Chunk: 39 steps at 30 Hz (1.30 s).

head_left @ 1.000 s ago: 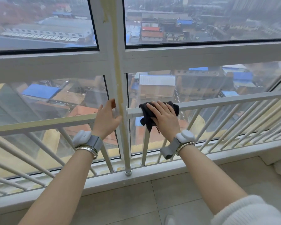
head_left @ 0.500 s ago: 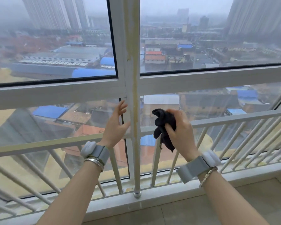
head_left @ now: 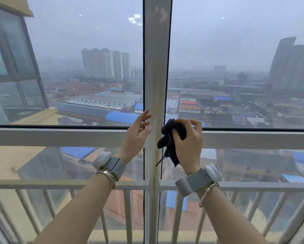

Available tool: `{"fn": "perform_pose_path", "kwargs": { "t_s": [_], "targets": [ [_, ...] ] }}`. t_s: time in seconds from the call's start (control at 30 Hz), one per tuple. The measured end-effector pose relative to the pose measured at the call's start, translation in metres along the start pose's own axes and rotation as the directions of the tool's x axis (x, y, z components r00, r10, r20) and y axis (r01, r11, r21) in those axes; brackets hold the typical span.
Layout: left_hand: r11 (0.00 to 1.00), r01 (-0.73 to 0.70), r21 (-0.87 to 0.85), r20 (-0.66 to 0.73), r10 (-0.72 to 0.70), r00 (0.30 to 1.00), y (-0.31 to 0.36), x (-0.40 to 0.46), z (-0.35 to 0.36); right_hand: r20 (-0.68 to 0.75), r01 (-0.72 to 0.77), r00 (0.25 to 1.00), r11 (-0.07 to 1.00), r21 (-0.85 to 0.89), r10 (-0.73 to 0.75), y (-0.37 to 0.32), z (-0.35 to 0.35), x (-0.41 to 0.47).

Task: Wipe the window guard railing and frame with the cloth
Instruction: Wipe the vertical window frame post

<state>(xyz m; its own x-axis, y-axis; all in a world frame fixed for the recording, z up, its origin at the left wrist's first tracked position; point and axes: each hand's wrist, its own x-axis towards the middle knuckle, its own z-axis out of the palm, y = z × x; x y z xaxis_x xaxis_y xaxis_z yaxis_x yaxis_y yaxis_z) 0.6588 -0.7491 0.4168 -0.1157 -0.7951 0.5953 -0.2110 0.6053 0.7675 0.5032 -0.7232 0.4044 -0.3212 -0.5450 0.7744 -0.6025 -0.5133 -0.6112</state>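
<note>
A person's two bare arms reach toward a high-rise window, seen from a head-worn camera. The right hand (head_left: 186, 143) grips a bunched dark cloth (head_left: 170, 138), its fingers (head_left: 194, 123) curled over the top of the wad and the thumb under it, holding the cloth against the right edge of the white vertical frame post (head_left: 156, 67), just where that post crosses the horizontal frame bar (head_left: 59, 137). A loose tail of the cloth hangs down beside the post.

The left hand (head_left: 136, 136) is raised just left of the same post, palm turned toward it, its fingers (head_left: 144, 116) straight and slightly spread, holding nothing. Their tips lie at the post's left edge; whether they touch it cannot be told.

The post carries a yellowish streak of grime running down its length. Nearer and lower, the white window guard railing (head_left: 253, 186) runs left to right across the view, its top rail level with the forearms and its slim upright bars dropping below.

Each wrist wears a grey band (head_left: 115, 166) with a white pod. A metal bangle (head_left: 107, 174) sits on the left wrist and a thin bracelet (head_left: 208, 192) on the right.

Beyond the glass, a hazy city spreads far below: blue-roofed sheds (head_left: 121, 117), a cluster of pale tower blocks (head_left: 105, 63) at far left and a dark tower at far right.
</note>
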Motion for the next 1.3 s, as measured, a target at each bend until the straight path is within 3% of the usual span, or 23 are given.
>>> {"fn": "perform_pose_path", "kwargs": {
  "t_s": [0.07,0.17,0.23,0.4,0.6,0.77,0.97,1.17,1.3],
  "targets": [
    [1.000,0.005,-0.001,0.008,-0.005,1.000,0.006,0.002,0.000,0.026,0.007,1.000,0.999,0.044,-0.008,-0.006,0.007,0.007],
    [1.000,0.020,-0.009,0.030,-0.020,0.999,0.009,0.007,-0.007,0.194,0.020,0.980,0.992,0.122,-0.044,-0.015,0.021,0.003],
    [0.999,0.031,0.017,0.059,-0.032,0.998,0.008,0.012,-0.015,0.211,0.029,0.976,0.993,0.114,-0.053,-0.015,0.028,-0.001],
    [0.983,-0.039,0.178,0.134,0.015,0.991,0.012,0.031,-0.030,0.035,0.052,0.998,0.996,0.072,-0.054,-0.018,0.025,0.014],
    [0.988,-0.142,0.055,0.141,0.133,0.981,0.040,0.071,-0.046,-0.177,0.201,0.967,0.977,0.073,-0.186,-0.063,0.005,0.062],
    [0.985,-0.171,-0.011,0.213,0.170,0.962,0.053,0.087,-0.049,-0.299,0.368,0.884,0.929,-0.025,-0.358,-0.105,0.008,0.108],
    [0.977,-0.137,-0.163,0.151,0.161,0.975,0.046,0.098,-0.047,-0.155,0.473,0.850,0.859,-0.194,-0.503,-0.097,0.050,0.134],
    [0.968,-0.164,-0.189,0.115,0.188,0.975,0.040,0.103,-0.050,-0.056,0.500,0.849,0.833,-0.237,-0.525,-0.045,0.050,0.083],
    [0.969,-0.157,-0.191,0.100,0.178,0.979,0.046,0.103,-0.049,-0.061,0.491,0.852,0.833,-0.255,-0.520,-0.061,0.048,0.103]
  ]
}}
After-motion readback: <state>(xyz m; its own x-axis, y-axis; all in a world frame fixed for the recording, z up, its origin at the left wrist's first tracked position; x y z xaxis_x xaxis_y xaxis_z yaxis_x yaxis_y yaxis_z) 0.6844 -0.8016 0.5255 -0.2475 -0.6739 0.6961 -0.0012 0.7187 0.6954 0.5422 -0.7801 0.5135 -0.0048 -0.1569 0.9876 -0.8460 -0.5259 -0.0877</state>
